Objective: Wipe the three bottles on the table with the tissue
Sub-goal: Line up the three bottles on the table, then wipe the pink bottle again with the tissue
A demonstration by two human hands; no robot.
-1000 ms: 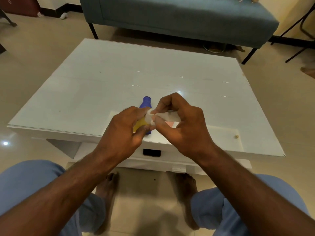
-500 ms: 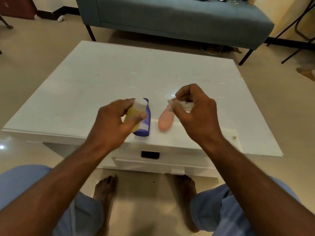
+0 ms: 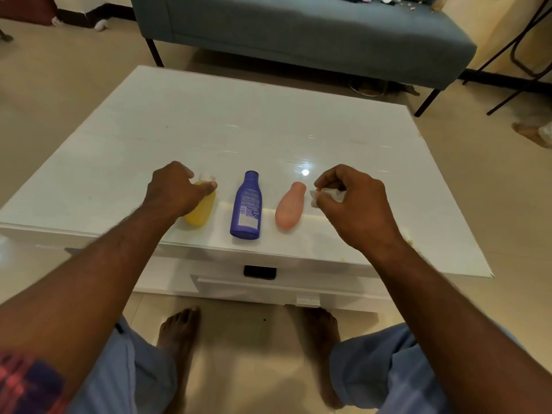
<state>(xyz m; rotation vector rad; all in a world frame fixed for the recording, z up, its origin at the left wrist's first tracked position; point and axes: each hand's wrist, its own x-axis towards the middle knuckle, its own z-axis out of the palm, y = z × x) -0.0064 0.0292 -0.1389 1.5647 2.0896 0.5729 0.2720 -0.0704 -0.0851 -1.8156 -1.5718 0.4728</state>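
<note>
Head view showed the left hand [image 3: 176,189], a second earlier wiping mid-air, now curled around the yellow bottle [image 3: 200,209] laid at frame centre-left beside purple bottle [image 3: 247,204] and pink bottle [image 3: 290,207], while right hand [image 3: 352,201] pinched the tissue [image 3: 324,195], suggesting another bottle came next.

Three bottles lie in a row near the desk's [image 3: 268,121] six o'clock edge, caps pointing to twelve o'clock. The yellow bottle [image 3: 201,210] with a white cap lies at nine o'clock, the purple labelled bottle [image 3: 246,206] in the middle, the pink bottle [image 3: 289,206] at three o'clock. A crumpled white tissue [image 3: 324,195] sits just beside the pink one.
</note>
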